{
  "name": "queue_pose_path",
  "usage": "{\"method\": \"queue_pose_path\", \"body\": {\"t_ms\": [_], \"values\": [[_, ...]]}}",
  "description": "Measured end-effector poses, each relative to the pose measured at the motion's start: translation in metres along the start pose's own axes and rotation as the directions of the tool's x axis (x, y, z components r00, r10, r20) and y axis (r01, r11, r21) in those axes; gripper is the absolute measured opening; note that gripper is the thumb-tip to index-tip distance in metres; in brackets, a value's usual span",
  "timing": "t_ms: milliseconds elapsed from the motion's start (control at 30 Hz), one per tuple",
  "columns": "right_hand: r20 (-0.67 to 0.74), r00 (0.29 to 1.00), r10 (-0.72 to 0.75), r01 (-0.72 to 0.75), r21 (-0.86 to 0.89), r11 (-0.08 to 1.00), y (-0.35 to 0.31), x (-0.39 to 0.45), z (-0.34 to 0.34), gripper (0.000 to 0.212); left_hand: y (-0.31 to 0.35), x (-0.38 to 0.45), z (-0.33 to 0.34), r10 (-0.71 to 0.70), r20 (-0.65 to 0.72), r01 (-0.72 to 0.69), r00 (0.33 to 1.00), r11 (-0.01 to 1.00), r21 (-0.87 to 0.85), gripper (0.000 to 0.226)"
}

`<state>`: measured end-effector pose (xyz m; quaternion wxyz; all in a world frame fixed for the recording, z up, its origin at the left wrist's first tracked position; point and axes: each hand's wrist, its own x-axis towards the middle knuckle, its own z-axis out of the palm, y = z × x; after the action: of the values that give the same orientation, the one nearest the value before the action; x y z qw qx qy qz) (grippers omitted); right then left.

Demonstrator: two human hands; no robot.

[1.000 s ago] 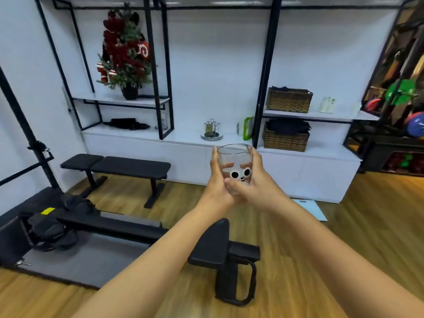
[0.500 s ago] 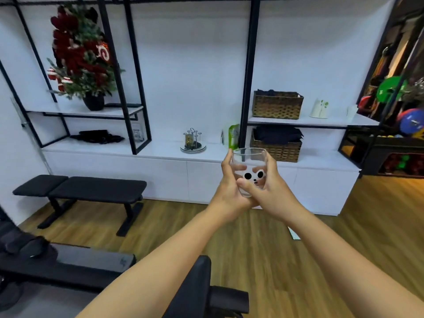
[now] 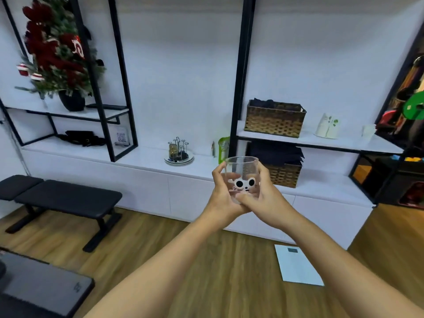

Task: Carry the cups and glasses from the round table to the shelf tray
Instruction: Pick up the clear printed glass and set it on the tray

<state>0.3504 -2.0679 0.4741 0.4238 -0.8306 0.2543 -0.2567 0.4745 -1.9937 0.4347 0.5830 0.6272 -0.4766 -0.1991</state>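
A clear glass (image 3: 242, 171) printed with a black-eyed cartoon face is upright in front of me, held at chest height. My left hand (image 3: 222, 193) grips its left side and my right hand (image 3: 263, 196) wraps its right side and base. On the white shelf counter ahead, left of the glass, sits the round tray (image 3: 181, 160) with a metal cup rack and one dark amber glass (image 3: 172, 149) on it. The round table is out of view.
A black bench (image 3: 62, 198) stands on the wood floor at left. Black shelf posts (image 3: 239, 76) rise from the counter. Wicker baskets (image 3: 274, 119), a green bag (image 3: 223, 146) and a Christmas tree (image 3: 55, 53) sit on the shelves. A white sheet (image 3: 297, 265) lies on the floor.
I have moved closer to the shelf; the counter and tray loom larger and the exercise machine has dropped out of the lower view. Both hands keep the same hold on the glass.
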Motion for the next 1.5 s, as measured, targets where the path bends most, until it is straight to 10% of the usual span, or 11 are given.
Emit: {"method": "queue_pose_path", "body": {"t_ms": [700, 1100, 1333, 1500], "values": [[0.093, 0.996, 0.003, -0.019, 0.173, 0.985, 0.122, 0.378, -0.004, 0.085, -0.138, 0.343, -0.014, -0.077, -0.280, 0.028, 0.957, 0.984, -0.176, 0.110], [0.234, 0.966, 0.111, -0.201, 0.407, 0.891, 0.138, 0.608, 0.097, 0.052, -0.237, 0.495, -0.159, 0.075, -0.275, -0.018, 0.958, 0.978, 0.206, 0.103], [0.333, 0.931, 0.152, -0.294, 0.434, 0.852, 0.150, 0.744, 0.135, 0.050, -0.304, 0.590, -0.235, 0.275, -0.158, -0.029, 0.948, 0.572, 0.820, 0.099], [0.455, 0.880, 0.137, -0.310, 0.332, 0.891, 0.160, 0.841, 0.152, 0.055, -0.341, 0.675, -0.268, 0.204, -0.174, 0.004, 0.963, 0.637, 0.770, 0.088]]}}
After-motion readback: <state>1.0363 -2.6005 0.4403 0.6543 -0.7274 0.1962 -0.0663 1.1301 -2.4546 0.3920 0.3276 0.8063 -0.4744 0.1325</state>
